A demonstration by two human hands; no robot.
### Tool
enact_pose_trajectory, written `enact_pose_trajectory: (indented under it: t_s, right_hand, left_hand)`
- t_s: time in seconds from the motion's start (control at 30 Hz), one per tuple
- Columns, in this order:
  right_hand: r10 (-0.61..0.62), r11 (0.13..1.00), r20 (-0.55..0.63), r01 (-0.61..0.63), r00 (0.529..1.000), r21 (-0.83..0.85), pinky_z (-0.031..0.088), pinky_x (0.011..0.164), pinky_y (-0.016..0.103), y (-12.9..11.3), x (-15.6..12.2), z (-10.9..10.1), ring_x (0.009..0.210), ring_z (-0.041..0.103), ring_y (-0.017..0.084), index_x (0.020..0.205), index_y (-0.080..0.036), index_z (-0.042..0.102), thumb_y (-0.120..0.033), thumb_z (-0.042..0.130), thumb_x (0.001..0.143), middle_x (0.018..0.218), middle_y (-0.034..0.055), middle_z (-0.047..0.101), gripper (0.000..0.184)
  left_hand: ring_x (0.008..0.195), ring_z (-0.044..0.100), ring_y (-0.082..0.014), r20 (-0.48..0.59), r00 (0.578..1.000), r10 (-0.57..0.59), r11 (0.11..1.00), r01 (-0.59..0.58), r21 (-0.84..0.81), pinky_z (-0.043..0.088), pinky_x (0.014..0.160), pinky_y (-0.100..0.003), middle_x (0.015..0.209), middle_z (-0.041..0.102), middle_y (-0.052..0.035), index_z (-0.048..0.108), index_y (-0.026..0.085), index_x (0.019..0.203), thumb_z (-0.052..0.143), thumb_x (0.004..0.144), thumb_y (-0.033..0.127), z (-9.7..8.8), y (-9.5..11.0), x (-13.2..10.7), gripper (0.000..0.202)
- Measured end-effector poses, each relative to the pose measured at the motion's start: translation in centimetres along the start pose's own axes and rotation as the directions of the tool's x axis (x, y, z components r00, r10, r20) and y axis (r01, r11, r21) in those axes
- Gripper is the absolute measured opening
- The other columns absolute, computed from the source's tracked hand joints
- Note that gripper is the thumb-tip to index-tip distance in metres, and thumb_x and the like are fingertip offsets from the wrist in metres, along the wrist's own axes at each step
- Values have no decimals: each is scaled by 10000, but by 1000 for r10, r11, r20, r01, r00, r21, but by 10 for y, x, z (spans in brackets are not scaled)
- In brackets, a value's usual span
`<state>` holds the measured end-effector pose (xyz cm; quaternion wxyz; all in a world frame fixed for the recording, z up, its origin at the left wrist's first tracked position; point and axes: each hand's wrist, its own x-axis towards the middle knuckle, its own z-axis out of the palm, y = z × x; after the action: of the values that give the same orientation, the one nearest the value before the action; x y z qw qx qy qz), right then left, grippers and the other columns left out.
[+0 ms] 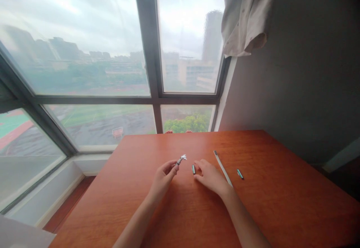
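Observation:
My left hand (166, 174) pinches a small dark-and-silver piece (179, 161) between thumb and fingers, above the table. A crumpled-looking white or silvery bit sticks out at its tip; its exact kind is too small to make out. My right hand (208, 175) is curved, thumb and fingers apart, close beside a short dark piece with a teal face (193, 169). Whether the fingertips touch that piece is unclear. A long grey strip with a dark end (221, 165) lies just beyond my right hand, its near end hidden behind the wrist. Another short dark-and-teal piece (240, 173) lies farther right.
The reddish-brown wooden table (135, 195) spans the foreground. Behind it stand large windows with grey frames (153, 64). A dark wall (281, 90) rises on the right, and a pale cloth (243, 19) hangs at the upper right.

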<state>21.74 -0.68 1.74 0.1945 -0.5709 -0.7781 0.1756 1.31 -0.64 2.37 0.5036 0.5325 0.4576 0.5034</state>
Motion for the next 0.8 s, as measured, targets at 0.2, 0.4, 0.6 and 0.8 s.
enact_pose_trajectory:
  t_s: [0.2, 0.4, 0.6, 0.8]
  right_hand:
    - [65, 979, 109, -43, 992, -198, 393, 739, 265, -7, 12, -3, 893, 597, 196, 992, -201, 619, -210, 606, 813, 1002, 65, 601, 179]
    - [65, 960, 114, -31, 991, -278, 419, 756, 285, -12, 12, 4, 924, 609, 222, 991, -176, 628, -151, 569, 842, 995, 97, 620, 163]
    - [93, 931, 118, -44, 989, -361, 451, 712, 301, -19, 8, 9, 927, 613, 246, 999, -136, 624, -102, 490, 867, 1008, 136, 609, 191]
    - [80, 943, 106, -41, 991, -329, 443, 714, 290, -18, 4, 9, 917, 617, 238, 987, -156, 617, -165, 543, 862, 1015, 116, 611, 146]
  left_hand:
    - [697, 547, -175, 21, 999, 36, 999, -36, 25, 408, 633, -261, 748, 650, -38, 695, 158, 948, 695, 706, 406, 1, -4, 1, 346]
    - [663, 524, -150, 23, 997, 73, 996, -74, 45, 414, 614, -245, 722, 605, -14, 655, 159, 922, 663, 747, 379, -2, -14, 4, 281]
    - [674, 516, -149, 41, 991, 130, 985, -134, 111, 420, 625, -245, 726, 579, -9, 631, 159, 864, 615, 787, 354, -2, -11, 2, 210]
    - [704, 526, -154, 57, 990, 131, 981, -138, 133, 419, 647, -245, 748, 587, -11, 633, 157, 910, 607, 801, 342, -3, -16, 2, 217]
